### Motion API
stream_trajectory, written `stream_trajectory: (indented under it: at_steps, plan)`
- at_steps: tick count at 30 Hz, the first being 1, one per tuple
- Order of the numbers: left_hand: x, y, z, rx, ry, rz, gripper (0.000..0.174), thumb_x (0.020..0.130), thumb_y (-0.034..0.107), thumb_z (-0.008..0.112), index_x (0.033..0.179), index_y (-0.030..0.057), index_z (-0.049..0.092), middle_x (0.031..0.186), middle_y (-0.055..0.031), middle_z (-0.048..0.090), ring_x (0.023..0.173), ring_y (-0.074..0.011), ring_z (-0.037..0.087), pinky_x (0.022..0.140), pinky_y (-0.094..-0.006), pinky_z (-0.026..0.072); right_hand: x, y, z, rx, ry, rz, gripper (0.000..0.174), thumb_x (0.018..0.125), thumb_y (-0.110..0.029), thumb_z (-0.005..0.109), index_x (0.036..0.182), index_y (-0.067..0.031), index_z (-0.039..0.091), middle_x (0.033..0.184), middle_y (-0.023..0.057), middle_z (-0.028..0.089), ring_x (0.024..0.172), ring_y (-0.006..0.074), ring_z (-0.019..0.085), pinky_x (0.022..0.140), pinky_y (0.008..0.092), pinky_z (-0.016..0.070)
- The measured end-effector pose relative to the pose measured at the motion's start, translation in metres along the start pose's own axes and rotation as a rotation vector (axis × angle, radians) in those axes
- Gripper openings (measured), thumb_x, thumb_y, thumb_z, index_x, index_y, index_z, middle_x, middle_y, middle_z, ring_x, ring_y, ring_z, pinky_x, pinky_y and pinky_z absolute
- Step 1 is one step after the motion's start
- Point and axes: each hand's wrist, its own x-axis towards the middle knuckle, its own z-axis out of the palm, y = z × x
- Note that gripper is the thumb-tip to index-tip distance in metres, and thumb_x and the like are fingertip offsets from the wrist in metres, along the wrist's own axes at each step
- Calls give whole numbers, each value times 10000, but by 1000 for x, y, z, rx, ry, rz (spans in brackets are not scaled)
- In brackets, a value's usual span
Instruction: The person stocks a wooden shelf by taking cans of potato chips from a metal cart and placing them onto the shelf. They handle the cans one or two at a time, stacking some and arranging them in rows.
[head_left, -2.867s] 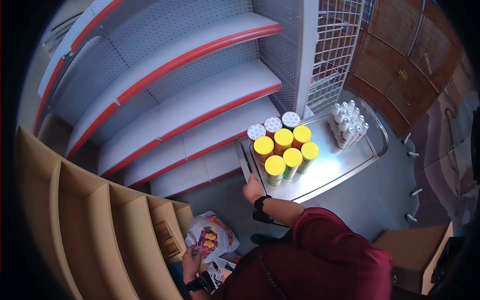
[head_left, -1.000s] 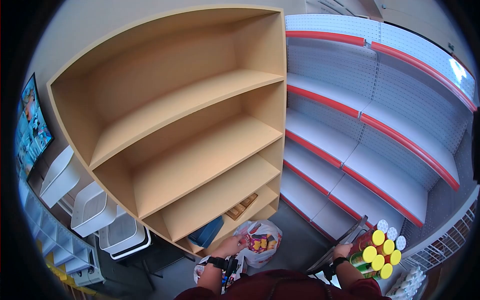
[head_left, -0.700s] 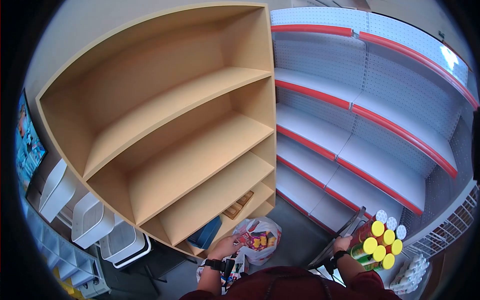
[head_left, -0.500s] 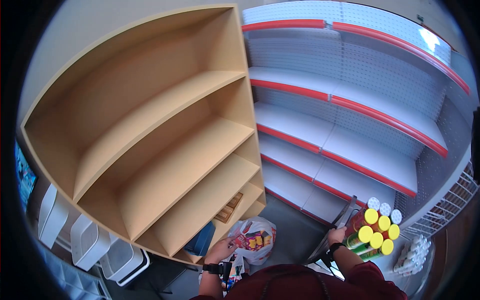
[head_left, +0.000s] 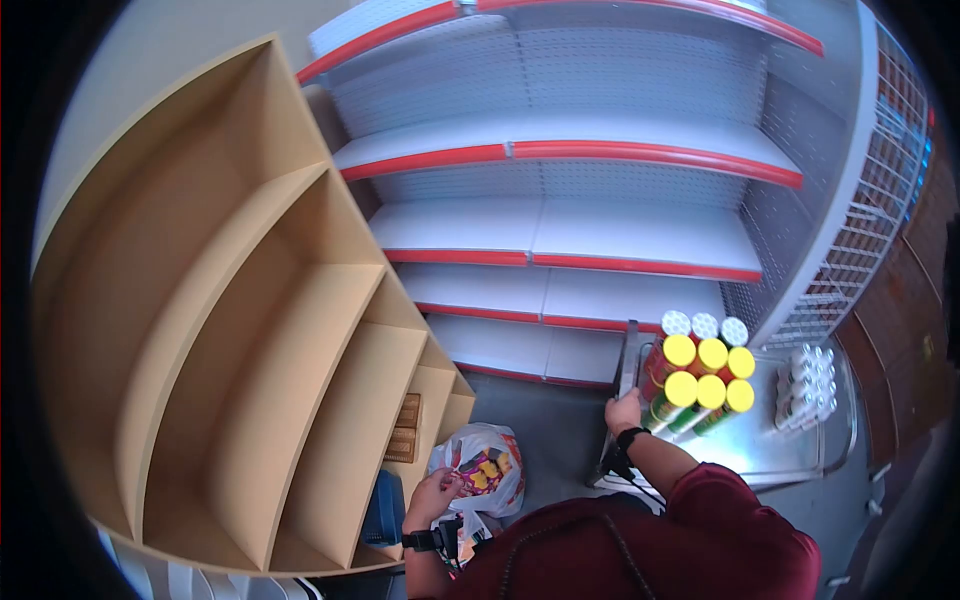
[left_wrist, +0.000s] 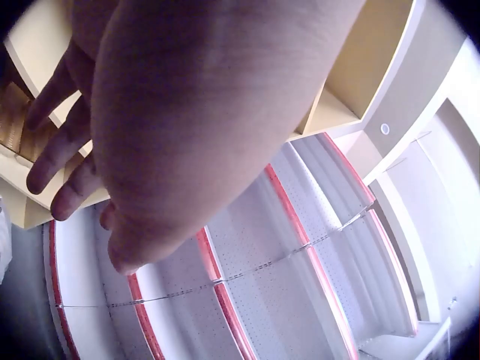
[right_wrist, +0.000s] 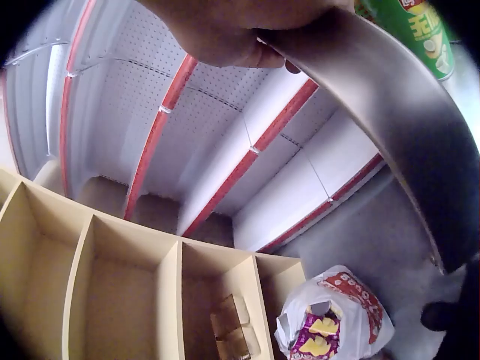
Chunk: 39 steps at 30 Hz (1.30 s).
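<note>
At the left end of a metal cart (head_left: 765, 455), my right hand (head_left: 622, 410) grips the upright handle (head_left: 629, 355). The right wrist view shows fingers curled over the top edge of this curved metal panel (right_wrist: 397, 105). Canisters with yellow lids (head_left: 711, 355) stand on the cart beside that hand; some others show white ends. A green canister (right_wrist: 420, 30) is just behind the panel. My left hand (head_left: 432, 497) hovers by a white plastic bag (head_left: 513, 480) holding purple-and-yellow packets (head_left: 485, 470). Its fingers look loose and spread in the left wrist view, with nothing held.
A wooden bookcase (head_left: 345, 400) stands on the left, with brown boxes (head_left: 404, 430) and a blue item (head_left: 382, 510) low down. White shelving with red edges (head_left: 640, 225) spans the back. Clustered bottles (head_left: 806, 385) stand at the cart's right. Wire mesh (head_left: 860, 220) rises behind.
The head view swings left to the bookcase, then back right toward the white shelving and cart. My right hand keeps its hold on the handle; my left stays near the bag.
</note>
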Motion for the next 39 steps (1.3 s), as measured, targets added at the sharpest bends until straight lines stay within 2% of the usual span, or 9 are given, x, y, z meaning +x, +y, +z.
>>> stream_trajectory:
  at_steps: [7, 14, 17, 21, 23, 27, 31, 34, 39]
  plan:
    - [19, 5, 15, -11, -132, 4, 396, 806, 223, 663, 1132, 20, 564, 916, -172, 658, 824, -244, 657, 731, -333, 513, -6, -8, -17, -1, -99, 9, 482, 759, -194, 617, 1090, 59, 374, 1030, 315, 564, 988, 426, 561, 876, 442, 450]
    - [51, 23, 28, -57, -183, 54, 386, 823, 225, 634, 1128, 0, 558, 921, -181, 656, 833, -269, 654, 728, -338, 510, 15, 38, -41, -205, -506, -344, 595, 753, -394, 619, 1043, 119, 538, 968, 317, 586, 956, 408, 577, 835, 427, 463]
    - [65, 43, 32, 79, -157, 110, 393, 821, 231, 636, 1134, 5, 560, 919, -188, 653, 847, -276, 649, 729, -347, 507, 5, 75, -72, -123, -633, -567, 574, 782, -369, 606, 1176, 39, 515, 1052, 235, 605, 981, 367, 577, 859, 393, 447]
    - [78, 80, 45, 115, -167, 158, 392, 818, 231, 638, 1136, 13, 566, 913, -183, 654, 840, -290, 645, 731, -351, 506, 1, 137, -125, -191, -846, -419, 522, 805, -341, 619, 1190, 1, 536, 1005, 171, 645, 884, 260, 629, 805, 331, 479]
    - [83, 94, 54, 35, -193, 167, 389, 818, 229, 637, 1137, 18, 568, 909, -178, 654, 835, -287, 644, 733, -352, 506, 9, 183, -141, -233, -749, -297, 496, 798, -328, 624, 1160, 4, 558, 944, 156, 660, 837, 241, 638, 748, 328, 498]
    - [103, 115, 72, 97, -227, 223, 408, 821, 228, 635, 1161, 19, 551, 945, -182, 643, 853, -274, 640, 746, -351, 502, 17, 227, -179, -108, -476, 55, 378, 758, -323, 651, 1012, -42, 646, 1032, 184, 625, 1004, 311, 572, 892, 374, 439]
    - [116, 142, 88, 20, -222, 301, 372, 827, 210, 633, 1135, 17, 556, 907, -170, 651, 823, -264, 645, 737, -342, 504, 33, 232, -209, 73, -299, 95, 307, 740, -196, 668, 987, -16, 633, 800, 159, 652, 716, 232, 645, 692, 321, 512]
    - [119, 165, 95, 56, -242, 306, 373, 831, 199, 626, 1148, 21, 545, 938, -174, 643, 854, -269, 637, 751, -344, 501, 48, 229, -223, 60, -110, -13, 446, 673, -140, 719, 1073, -17, 567, 851, 143, 644, 796, 239, 632, 719, 323, 506]
    - [119, 188, 104, 73, -225, 278, 367, 822, 187, 629, 1136, 9, 559, 956, -170, 644, 857, -264, 637, 775, -338, 495, 64, 211, -235, 125, -174, 2, 714, 603, -171, 792, 1221, -48, 456, 1079, 174, 562, 935, 285, 584, 801, 360, 492]
